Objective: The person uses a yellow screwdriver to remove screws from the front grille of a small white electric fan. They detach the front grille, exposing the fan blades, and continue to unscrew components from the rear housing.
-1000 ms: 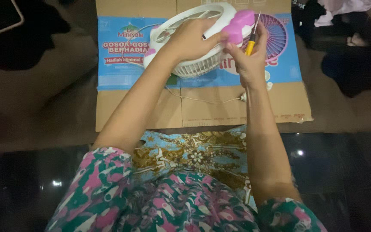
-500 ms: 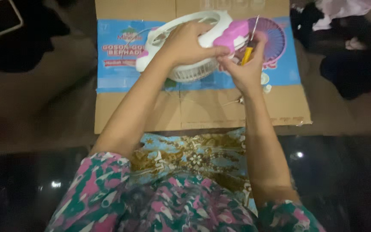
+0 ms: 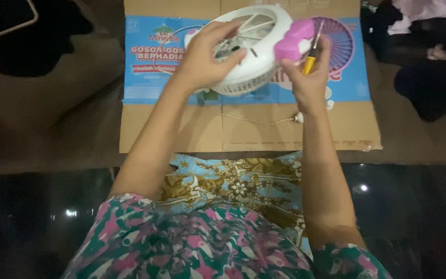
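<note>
Overhead, left hand [image 3: 205, 57] spread across round white plastic fan housing [image 3: 254, 49] above flattened cardboard box [image 3: 243, 129]; right hand [image 3: 309, 77] pinching yellow-handled screwdriver [image 3: 312, 56], tip hidden behind pink base [image 3: 294, 41].

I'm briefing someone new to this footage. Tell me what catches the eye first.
A round white plastic fan housing with a pink base, top centre, gripped by the left hand. The right hand holds a yellow-handled screwdriver against it. Beneath lies a flattened brown cardboard box.
</note>
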